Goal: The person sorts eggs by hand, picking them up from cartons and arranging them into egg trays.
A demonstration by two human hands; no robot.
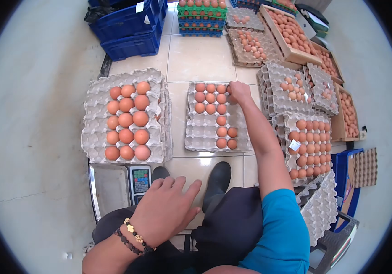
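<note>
In front of my feet lies a grey cardboard egg tray (200,132), partly filled with brown eggs. At its far right corner my right hand (240,92) reaches down, fingers closed round an egg (229,89) that is mostly hidden by them. The eggs fill the tray's far rows on the left and part of its right side. My left hand (168,203) hovers above my lap, palm down, fingers apart and holding nothing; a beaded bracelet (134,232) circles that wrist.
Left stands a tray stack (100,96) topped with eggs, beside a digital scale (140,180). More trays of eggs (312,148) are stacked right. Wooden crates of eggs (292,34), blue crates (129,29) and green and blue egg trays (200,23) stand farther back.
</note>
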